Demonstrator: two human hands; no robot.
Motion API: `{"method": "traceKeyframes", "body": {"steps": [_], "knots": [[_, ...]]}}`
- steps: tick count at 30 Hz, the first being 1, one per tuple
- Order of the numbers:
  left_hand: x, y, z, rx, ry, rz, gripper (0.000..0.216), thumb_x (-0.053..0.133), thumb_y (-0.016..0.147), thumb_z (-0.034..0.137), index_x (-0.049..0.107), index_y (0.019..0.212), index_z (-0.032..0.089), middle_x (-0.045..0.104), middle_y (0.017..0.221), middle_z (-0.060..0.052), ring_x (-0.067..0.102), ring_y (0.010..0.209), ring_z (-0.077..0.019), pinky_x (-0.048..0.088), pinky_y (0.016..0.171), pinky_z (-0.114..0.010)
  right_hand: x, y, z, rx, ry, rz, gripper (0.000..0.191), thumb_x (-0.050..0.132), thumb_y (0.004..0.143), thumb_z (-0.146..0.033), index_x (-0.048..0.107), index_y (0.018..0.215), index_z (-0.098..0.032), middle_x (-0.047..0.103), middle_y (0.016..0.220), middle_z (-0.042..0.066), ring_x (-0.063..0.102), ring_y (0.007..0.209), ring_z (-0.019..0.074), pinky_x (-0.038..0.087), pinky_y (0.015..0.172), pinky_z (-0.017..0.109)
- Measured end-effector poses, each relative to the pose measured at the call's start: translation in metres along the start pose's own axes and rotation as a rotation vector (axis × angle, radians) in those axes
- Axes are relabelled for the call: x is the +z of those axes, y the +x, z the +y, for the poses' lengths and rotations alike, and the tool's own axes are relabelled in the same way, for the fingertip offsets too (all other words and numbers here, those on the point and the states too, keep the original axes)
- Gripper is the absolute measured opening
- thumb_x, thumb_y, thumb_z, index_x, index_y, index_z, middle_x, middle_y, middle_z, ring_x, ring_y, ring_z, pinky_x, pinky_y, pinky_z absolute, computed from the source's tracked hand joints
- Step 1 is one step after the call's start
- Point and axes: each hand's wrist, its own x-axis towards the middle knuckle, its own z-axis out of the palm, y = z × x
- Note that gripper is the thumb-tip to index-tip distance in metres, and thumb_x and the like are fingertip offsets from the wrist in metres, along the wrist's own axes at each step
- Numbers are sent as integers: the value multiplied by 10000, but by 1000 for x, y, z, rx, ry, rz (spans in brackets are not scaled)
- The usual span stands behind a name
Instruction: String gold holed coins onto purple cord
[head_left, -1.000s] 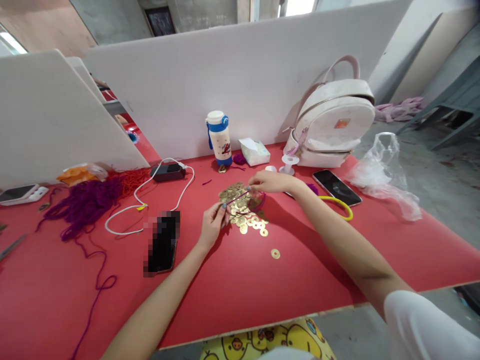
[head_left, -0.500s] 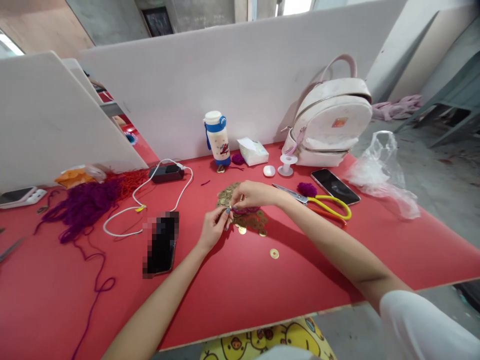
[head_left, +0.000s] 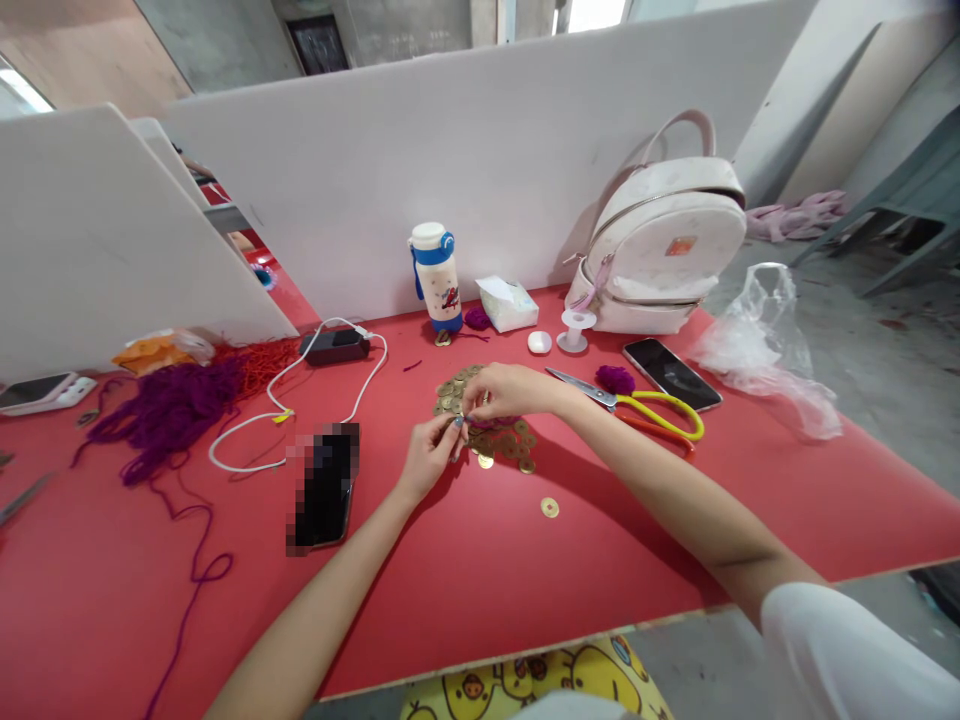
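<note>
A pile of gold coins with holes [head_left: 491,430] lies in the middle of the red table [head_left: 465,590]. My left hand [head_left: 427,455] and my right hand [head_left: 504,388] meet just above the pile. Both are pinched on a short purple cord [head_left: 491,421] that runs between their fingertips. Whether a coin hangs on the cord I cannot make out. One loose coin [head_left: 550,508] sits alone nearer to me.
Yellow-handled scissors [head_left: 649,410] and a purple pompom [head_left: 615,379] lie right of the pile, with a phone [head_left: 671,373], a white spool [head_left: 576,328] and a backpack [head_left: 660,250] behind. A black phone [head_left: 324,487], white cable [head_left: 285,410], purple yarn [head_left: 169,410] and bottle [head_left: 437,275] are left.
My right hand has drawn back left toward my left hand, uncovering the scissors and pompom. The cord between the hands is now shorter and the fingertips nearly touch.
</note>
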Motion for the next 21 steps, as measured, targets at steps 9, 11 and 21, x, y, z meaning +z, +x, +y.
{"method": "traceKeyframes", "body": {"steps": [9, 11, 21], "knots": [[0, 0, 0, -12, -3, -15, 406, 530, 883, 508, 580, 683, 159, 427, 450, 52, 342, 377, -68, 259, 411, -209, -3, 1, -2, -7, -37, -44, 205, 591, 812, -192, 774, 904, -187, 743, 854, 39, 600, 708, 124, 342, 588, 204], [0, 0, 0, -14, -6, -16, 404, 530, 885, 506, 580, 684, 159, 428, 449, 51, 342, 375, -68, 258, 410, -210, -3, 0, -3, -2, -42, -45, 211, 579, 813, -188, 770, 903, -181, 741, 847, 41, 599, 702, 124, 343, 584, 204], [0, 1, 0, -3, -19, -18, 407, 546, 878, 507, 583, 667, 160, 441, 435, 48, 353, 368, -70, 257, 402, -210, 2, -1, -7, 104, -139, 41, 183, 610, 761, -217, 740, 888, -234, 741, 897, 22, 634, 766, 154, 328, 555, 216]]}}
